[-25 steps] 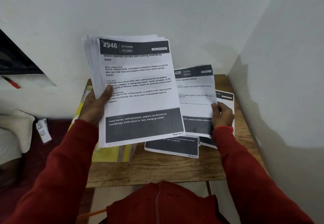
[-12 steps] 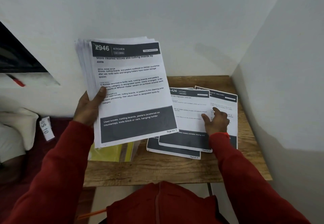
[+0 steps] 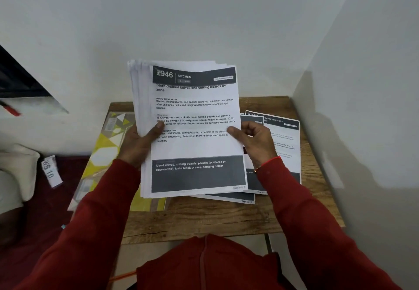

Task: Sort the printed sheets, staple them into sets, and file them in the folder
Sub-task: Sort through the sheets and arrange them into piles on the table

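A thick stack of printed sheets [image 3: 195,108], its top page headed "946 KITCHEN", is held upright above the wooden table [image 3: 204,219]. My left hand [image 3: 138,144] grips the stack's left edge, thumb on the front page. My right hand [image 3: 254,141] pinches the right edge of the top sheet, thumb in front. Several loose printed sheets [image 3: 283,135] lie overlapped on the right side of the table, partly hidden behind the stack. A yellow patterned folder [image 3: 106,151] lies flat on the table's left side, under the stack.
White walls close in behind and to the right of the small table. A paper tag [image 3: 51,171] marked "WS 10" and a pale cushion [image 3: 15,171] lie on the dark red surface to the left. No stapler shows.
My right hand left the sheet it had laid on the table pile and came up to the held stack's right edge. The stack shifted toward the middle of the view.
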`<state>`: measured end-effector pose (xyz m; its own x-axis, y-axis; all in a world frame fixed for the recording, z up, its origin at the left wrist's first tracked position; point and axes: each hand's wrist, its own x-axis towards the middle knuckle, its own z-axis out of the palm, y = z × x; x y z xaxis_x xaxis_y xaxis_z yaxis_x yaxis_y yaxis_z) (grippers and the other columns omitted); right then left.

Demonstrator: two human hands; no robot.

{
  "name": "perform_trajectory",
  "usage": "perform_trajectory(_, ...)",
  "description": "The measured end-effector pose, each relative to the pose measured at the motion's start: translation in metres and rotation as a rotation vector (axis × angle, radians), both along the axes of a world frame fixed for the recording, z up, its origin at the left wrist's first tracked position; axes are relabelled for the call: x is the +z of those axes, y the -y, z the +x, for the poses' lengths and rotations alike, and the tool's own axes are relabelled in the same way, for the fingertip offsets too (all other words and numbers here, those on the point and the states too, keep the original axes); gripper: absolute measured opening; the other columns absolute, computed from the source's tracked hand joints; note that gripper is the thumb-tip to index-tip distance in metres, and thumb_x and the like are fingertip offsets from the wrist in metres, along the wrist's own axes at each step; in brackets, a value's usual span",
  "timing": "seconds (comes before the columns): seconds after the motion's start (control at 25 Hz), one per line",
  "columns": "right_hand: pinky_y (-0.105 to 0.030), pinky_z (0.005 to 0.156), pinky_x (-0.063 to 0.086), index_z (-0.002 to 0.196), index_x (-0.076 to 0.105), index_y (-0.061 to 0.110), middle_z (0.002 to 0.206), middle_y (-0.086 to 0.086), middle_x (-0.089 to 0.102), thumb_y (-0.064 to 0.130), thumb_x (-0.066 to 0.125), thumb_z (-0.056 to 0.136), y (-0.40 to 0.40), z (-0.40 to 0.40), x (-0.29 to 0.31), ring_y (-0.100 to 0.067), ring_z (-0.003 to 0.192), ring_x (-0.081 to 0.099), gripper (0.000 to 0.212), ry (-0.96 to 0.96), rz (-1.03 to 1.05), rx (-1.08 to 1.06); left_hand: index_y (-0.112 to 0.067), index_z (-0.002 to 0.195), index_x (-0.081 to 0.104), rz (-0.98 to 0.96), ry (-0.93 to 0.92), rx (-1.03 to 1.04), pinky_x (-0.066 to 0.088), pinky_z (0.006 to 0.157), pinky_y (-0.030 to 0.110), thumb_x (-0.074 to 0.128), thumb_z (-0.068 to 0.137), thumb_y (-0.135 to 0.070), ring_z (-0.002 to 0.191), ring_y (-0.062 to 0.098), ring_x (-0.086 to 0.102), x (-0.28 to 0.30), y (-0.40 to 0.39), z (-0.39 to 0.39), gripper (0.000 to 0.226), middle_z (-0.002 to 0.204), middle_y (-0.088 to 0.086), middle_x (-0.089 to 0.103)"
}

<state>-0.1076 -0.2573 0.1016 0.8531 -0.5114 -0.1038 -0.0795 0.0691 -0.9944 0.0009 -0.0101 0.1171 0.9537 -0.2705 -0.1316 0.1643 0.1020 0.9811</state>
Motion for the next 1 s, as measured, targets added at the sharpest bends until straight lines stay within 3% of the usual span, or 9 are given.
perform_trajectory(0.12, -0.023, 0.050, 0.035, 0.065, 0.064, 0.005, 0.056, -0.007, 0.053, 0.018, 0.075, 0.084, 0.008, -0.004, 0.000, -0.011, 0.052, 0.044, 0.025, 0.008, 0.002, -0.028, -0.019, 0.106, 0.066, 0.002, 0.000, -0.020, 0.058, 0.080, 0.033, 0.065, 0.086, -0.027, 0.095, 0.021, 0.071, 0.001, -0.002, 0.001, 0.021, 0.105, 0.002, 0.074)
perform_trajectory(0.2, -0.028, 0.052, 0.028, 0.065, 0.056, -0.004, 0.062, -0.008, 0.041, 0.031, 0.074, 0.083, 0.009, -0.005, -0.002, -0.016, 0.055, 0.034, 0.044, 0.007, -0.042, 0.000, -0.019, 0.106, 0.066, 0.005, 0.001, -0.032, 0.059, 0.077, 0.033, 0.064, 0.089, -0.024, 0.092, 0.021, 0.072, 0.000, -0.004, 0.001, 0.018, 0.105, 0.004, 0.074)
perform_trajectory(0.28, -0.032, 0.058, 0.032, 0.071, 0.056, -0.010, 0.068, -0.009, 0.047, 0.038, 0.071, 0.083, 0.009, -0.004, -0.006, -0.018, 0.063, 0.039, 0.052, -0.005, -0.065, 0.006, -0.019, 0.107, 0.066, 0.011, 0.005, -0.030, 0.060, 0.074, 0.034, 0.064, 0.089, -0.024, 0.090, 0.022, 0.072, -0.001, -0.008, 0.002, 0.019, 0.106, 0.007, 0.074)
perform_trajectory(0.4, -0.031, 0.064, 0.046, 0.081, 0.071, 0.005, 0.075, -0.003, 0.067, 0.025, 0.065, 0.090, 0.015, -0.002, -0.012, -0.012, 0.069, 0.055, 0.023, -0.038, -0.132, -0.120, -0.014, 0.117, 0.063, 0.014, -0.010, 0.013, 0.060, 0.074, 0.038, 0.068, 0.086, -0.027, 0.091, 0.026, 0.072, -0.001, -0.024, 0.008, 0.034, 0.108, 0.012, 0.072)
perform_trajectory(0.56, -0.030, 0.072, 0.049, 0.093, 0.071, 0.011, 0.093, -0.013, 0.072, 0.020, 0.062, 0.092, 0.036, -0.003, -0.022, -0.017, 0.081, 0.060, 0.013, -0.075, -0.271, -0.389, -0.010, 0.125, 0.060, 0.035, 0.027, 0.092, 0.057, 0.085, 0.044, 0.074, 0.082, -0.035, 0.102, 0.030, 0.068, 0.005, -0.057, 0.017, 0.051, 0.116, 0.013, 0.069)
perform_trajectory(0.68, -0.030, 0.074, 0.049, 0.097, 0.070, 0.007, 0.092, -0.012, 0.069, 0.018, 0.062, 0.091, 0.052, -0.001, -0.025, -0.017, 0.084, 0.058, 0.015, -0.068, -0.207, -0.532, -0.009, 0.123, 0.061, 0.043, 0.035, 0.148, 0.057, 0.085, 0.043, 0.069, 0.087, -0.028, 0.100, 0.028, 0.069, 0.009, -0.072, 0.020, 0.041, 0.114, 0.014, 0.069)
perform_trajectory(0.84, -0.024, 0.073, 0.047, 0.103, 0.069, -0.004, 0.096, -0.013, 0.068, 0.014, 0.061, 0.092, 0.059, 0.003, -0.021, -0.014, 0.085, 0.058, 0.022, -0.029, -0.158, -0.577, -0.013, 0.113, 0.063, 0.018, 0.021, 0.181, 0.060, 0.075, 0.034, 0.063, 0.092, -0.019, 0.087, 0.019, 0.072, 0.011, -0.073, 0.017, 0.022, 0.100, 0.003, 0.074)
perform_trajectory(1.0, -0.015, 0.067, 0.048, 0.105, 0.070, 0.001, 0.094, -0.005, 0.068, 0.012, 0.060, 0.092, 0.059, 0.005, -0.018, 0.015, 0.064, 0.056, 0.020, 0.026, -0.150, -0.593, -0.014, 0.113, 0.064, 0.014, 0.022, 0.155, 0.060, 0.076, 0.035, 0.064, 0.090, -0.020, 0.092, 0.023, 0.071, 0.011, -0.068, 0.017, 0.023, 0.102, 0.004, 0.074)
